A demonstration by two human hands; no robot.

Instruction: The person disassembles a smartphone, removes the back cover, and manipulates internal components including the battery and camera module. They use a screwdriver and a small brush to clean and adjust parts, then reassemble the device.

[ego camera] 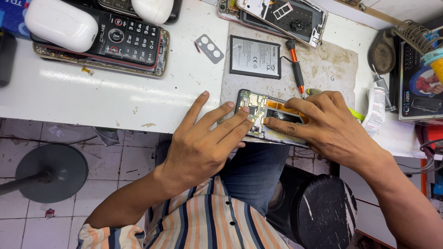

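pressing down on the opened phone (270, 121) at the table (115, 99) edge, centre frame, the left hand (203, 143) lies flat, fingers spread; the right hand (323, 124) pinches inside it. likely risks: sliding off the edge, or tearing the orange ribbon cable (281, 105).

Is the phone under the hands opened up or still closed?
Opened: the phone shows its bare circuit board and empty battery bay; a loose battery lies on the mat.
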